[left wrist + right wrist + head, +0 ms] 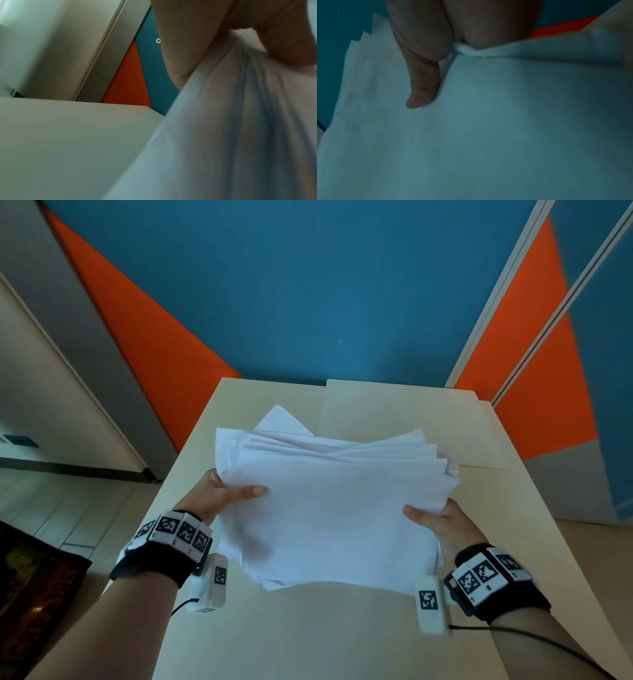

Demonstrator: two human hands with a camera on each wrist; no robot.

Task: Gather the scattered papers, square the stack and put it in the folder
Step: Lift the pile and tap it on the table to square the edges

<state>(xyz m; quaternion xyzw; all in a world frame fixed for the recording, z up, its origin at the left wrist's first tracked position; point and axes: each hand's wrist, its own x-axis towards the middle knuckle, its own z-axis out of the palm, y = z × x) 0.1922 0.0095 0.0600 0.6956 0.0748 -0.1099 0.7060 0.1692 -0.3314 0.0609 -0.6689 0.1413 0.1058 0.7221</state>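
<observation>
A loose stack of white papers [329, 508] is held up above the beige table [308, 638], its far edges fanned out and uneven. My left hand [226, 494] grips the stack's left edge, thumb on top and fingers hidden beneath. At the right edge my right hand [435, 518] holds it the same way. In the left wrist view the papers [231, 135] hang in folds under my left hand [223, 33]. The right wrist view shows my right hand [426, 75], thumb lying on the papers [488, 135]. A cream folder [404, 419] lies closed at the table's far right.
The table stands against a blue and orange wall [308, 285]. A partition with a pale frame [520, 313] rises at the right. Left of the table are a grey and cream wall panel [68, 354] and tiled floor [51, 508].
</observation>
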